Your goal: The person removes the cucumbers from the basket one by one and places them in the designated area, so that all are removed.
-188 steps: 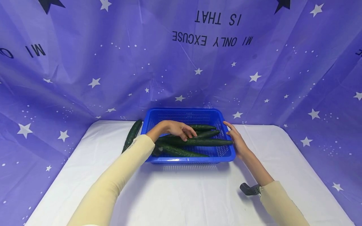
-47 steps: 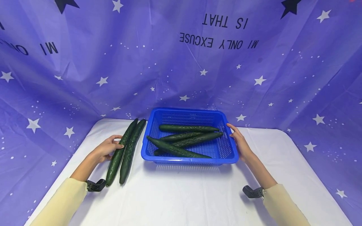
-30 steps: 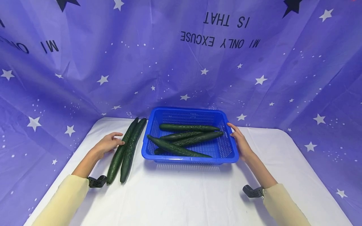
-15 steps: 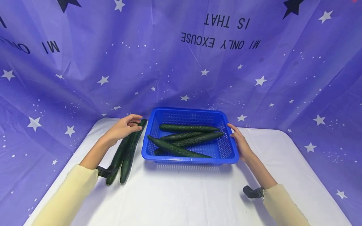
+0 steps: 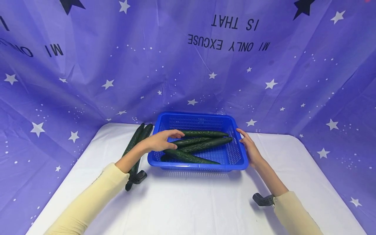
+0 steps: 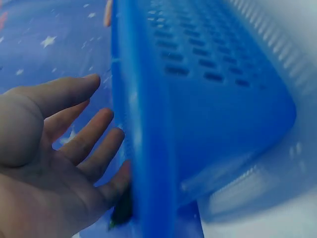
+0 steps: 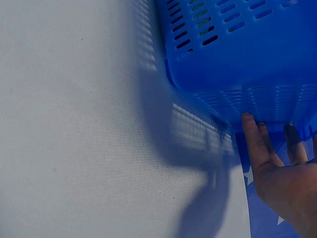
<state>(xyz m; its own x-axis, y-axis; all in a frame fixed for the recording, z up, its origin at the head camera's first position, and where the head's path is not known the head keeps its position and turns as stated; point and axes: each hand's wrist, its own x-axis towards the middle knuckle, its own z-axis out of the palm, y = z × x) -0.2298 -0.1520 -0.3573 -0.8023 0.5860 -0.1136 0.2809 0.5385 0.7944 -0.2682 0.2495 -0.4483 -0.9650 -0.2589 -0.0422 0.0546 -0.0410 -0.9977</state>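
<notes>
A blue perforated basket [image 5: 199, 167] stands at the far side of the table with several dark green cucumbers [image 5: 205, 133] lying in it. My left hand [image 5: 161, 140] is over the basket's left rim, fingers spread and holding nothing; in the left wrist view the same hand [image 6: 64, 153] appears beside the rim. Two more cucumbers [image 5: 134, 139] lie side by side on the table left of the basket, partly hidden by my left forearm. My right hand [image 5: 249, 148] rests against the basket's right end; in the right wrist view its extended fingers [image 7: 255, 141] touch the outer wall.
A white cloth covers the table [image 5: 199, 202]. Behind it hangs a purple curtain [image 5: 164, 65] with stars and lettering, which also closes off both sides. A dark bracket sits at each wrist [image 5: 263, 199].
My left hand has let go of the cucumber at the left, which now lies beside another on the table, and has moved right over the basket. The right hand stays at the basket's end.
</notes>
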